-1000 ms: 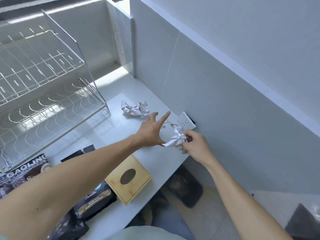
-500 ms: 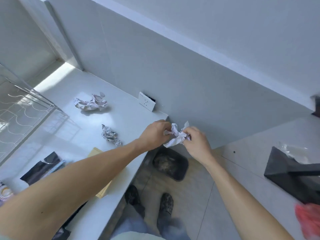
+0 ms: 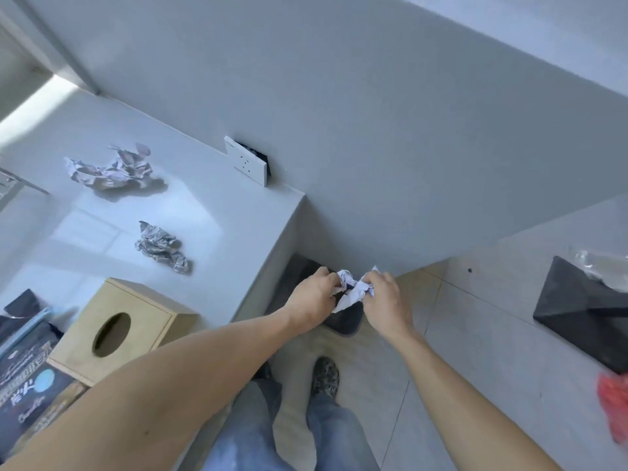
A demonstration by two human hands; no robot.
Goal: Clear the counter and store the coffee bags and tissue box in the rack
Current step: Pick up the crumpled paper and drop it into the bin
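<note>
Both hands hold one crumpled white paper past the counter's right end, over a dark bin on the floor. My left hand grips its left side and my right hand its right side. On the white counter lie a large crumpled paper and a smaller crumpled ball. A wooden tissue box with an oval hole stands near the front edge. Dark coffee bags lie at the lower left, partly behind my left arm. Only a corner of the wire rack shows at the far left.
A white socket plate leans against the grey wall at the counter's back. On the floor to the right stands a black angular object, with something red near it. My shoes are on the tiled floor below the hands.
The view swung right and down, away from the rack. My left hand joined the right on the crumpled paper, and both carried it off the counter's end to above the bin.
</note>
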